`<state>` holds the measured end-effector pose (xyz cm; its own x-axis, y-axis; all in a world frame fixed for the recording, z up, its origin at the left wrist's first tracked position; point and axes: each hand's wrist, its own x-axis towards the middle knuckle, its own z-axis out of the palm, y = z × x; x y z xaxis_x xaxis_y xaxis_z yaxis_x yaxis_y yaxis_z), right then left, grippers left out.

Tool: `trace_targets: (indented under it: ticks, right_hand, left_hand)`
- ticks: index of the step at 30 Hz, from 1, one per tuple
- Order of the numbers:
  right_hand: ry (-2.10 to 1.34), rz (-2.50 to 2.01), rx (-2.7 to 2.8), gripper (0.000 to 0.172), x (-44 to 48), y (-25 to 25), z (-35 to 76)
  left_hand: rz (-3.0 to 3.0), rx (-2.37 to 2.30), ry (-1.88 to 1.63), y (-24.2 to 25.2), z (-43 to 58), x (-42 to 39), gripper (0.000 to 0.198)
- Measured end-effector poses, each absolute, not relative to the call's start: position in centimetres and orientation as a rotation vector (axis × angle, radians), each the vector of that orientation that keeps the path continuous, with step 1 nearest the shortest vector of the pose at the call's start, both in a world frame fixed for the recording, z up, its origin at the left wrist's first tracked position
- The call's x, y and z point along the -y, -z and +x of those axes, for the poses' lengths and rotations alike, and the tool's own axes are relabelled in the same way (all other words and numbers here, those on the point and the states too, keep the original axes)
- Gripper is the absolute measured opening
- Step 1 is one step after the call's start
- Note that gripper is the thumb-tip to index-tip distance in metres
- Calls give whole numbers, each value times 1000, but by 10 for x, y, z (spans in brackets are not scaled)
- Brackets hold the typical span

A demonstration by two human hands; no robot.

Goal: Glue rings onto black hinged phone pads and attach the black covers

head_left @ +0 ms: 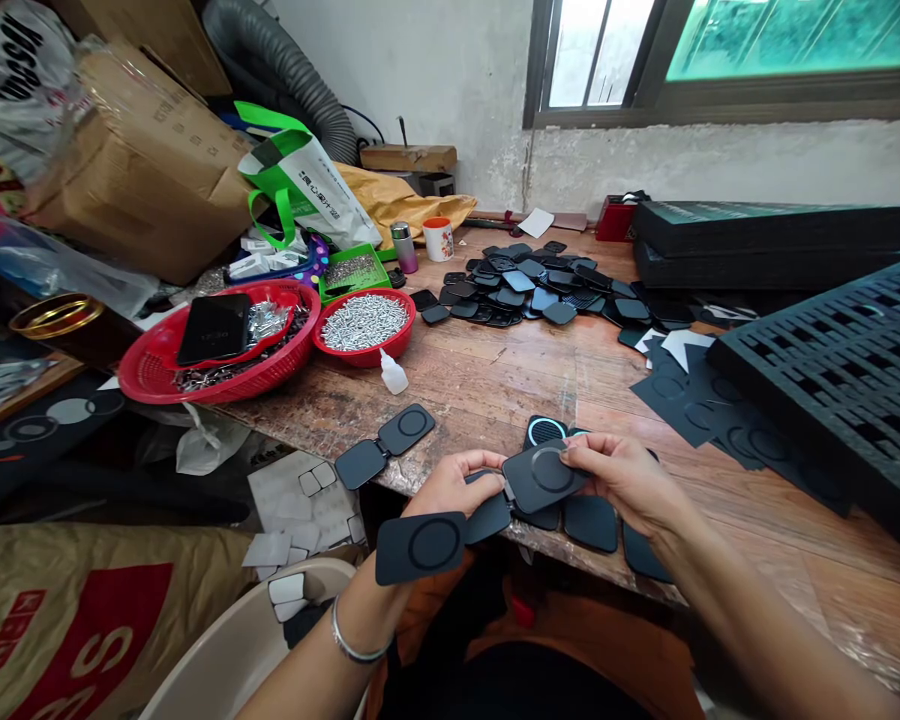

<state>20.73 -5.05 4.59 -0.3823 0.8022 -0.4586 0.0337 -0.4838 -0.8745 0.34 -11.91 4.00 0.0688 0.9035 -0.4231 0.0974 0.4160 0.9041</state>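
Note:
My left hand (446, 488) is closed on a black hinged folding charger pad (536, 478), gripping its left half by the hinge. The other half, marked with a ring, lies tilted toward me. My right hand (630, 480) pinches the right edge of that half, thumb on its face. A dark rectangular piece with a ring (421, 548) rests against my left wrist, above a bracelet. Beneath my hands, several more black pads (590, 522) lie along the table edge, partly hidden. Another unfolded two-part pad (361, 464) lies left of my left hand.
A heap of black square pads (517, 280) covers the back of the table. Red baskets (300, 365) of metal parts and a white dropper bottle (394, 374) stand left. Dark ring-marked sheets (671, 400) and a slotted black foam tray (832, 390) lie right. A pale tub (217, 650) is below.

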Motion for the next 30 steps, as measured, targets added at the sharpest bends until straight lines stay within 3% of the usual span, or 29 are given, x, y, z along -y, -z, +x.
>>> trace_targets:
  ticks: [17,25,30]
  right_hand:
    - [-1838,-1317,1194,23,52,-42,206]
    - [-1253,-1274,1543,16,58,-34,206]
    - [-1127,-1264,1589,15,60,-35,204]
  left_hand:
    - [1007,-1400,-849,-40,7,118,25]
    - [1078,-1460,-960,-44,13,120,21]
    - [1093,-1488,-976,-45,15,121,22]
